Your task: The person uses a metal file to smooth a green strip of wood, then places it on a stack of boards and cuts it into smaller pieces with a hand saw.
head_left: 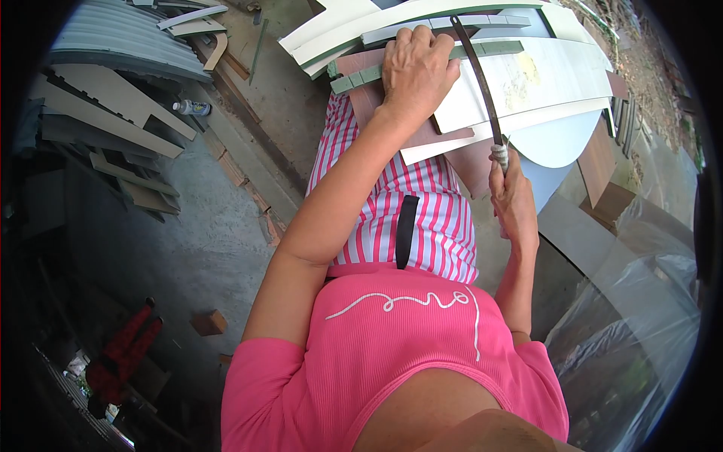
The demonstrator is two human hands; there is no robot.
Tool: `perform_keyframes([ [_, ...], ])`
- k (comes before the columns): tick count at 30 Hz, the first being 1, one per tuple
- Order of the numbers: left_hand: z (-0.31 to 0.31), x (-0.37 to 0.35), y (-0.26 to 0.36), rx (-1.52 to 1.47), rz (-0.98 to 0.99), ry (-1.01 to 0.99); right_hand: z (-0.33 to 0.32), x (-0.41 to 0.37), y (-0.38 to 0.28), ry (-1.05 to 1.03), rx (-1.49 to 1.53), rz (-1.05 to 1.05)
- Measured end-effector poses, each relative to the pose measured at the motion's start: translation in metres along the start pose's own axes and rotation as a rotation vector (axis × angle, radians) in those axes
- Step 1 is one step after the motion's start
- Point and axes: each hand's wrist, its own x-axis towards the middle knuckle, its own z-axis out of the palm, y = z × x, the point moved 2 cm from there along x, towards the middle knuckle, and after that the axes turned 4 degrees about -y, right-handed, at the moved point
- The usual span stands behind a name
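Note:
My left hand (420, 71) is closed over a green strip with crosswise cuts (360, 79), its fingers curled down on the stack. In my closed right hand (516, 192) is a saw with a narrow dark blade (482, 83) and a handle wrapped in pale material. The blade reaches forward over the white board (542, 79) and crosses above the strip's right part. Beyond my left fingers lies a second strip with cuts, pale grey (497, 22). A brown board (365, 102) shows under the green strip, above my striped trousers.
Cut board pieces (113, 105) and a corrugated sheet (128, 38) lie at the left, near a white bottle (192, 108). A small wooden block (208, 323) sits on the floor. Another person in red (124, 354) is at the lower left. Clear plastic sheeting (625, 324) hangs at the right.

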Motion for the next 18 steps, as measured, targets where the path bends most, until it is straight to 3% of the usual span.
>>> perform_keyframes([
  [18,-0.001,0.000,0.003,0.009,-0.040,-0.016,0.002,0.006,-0.003,0.015,-0.008,-0.063],
])
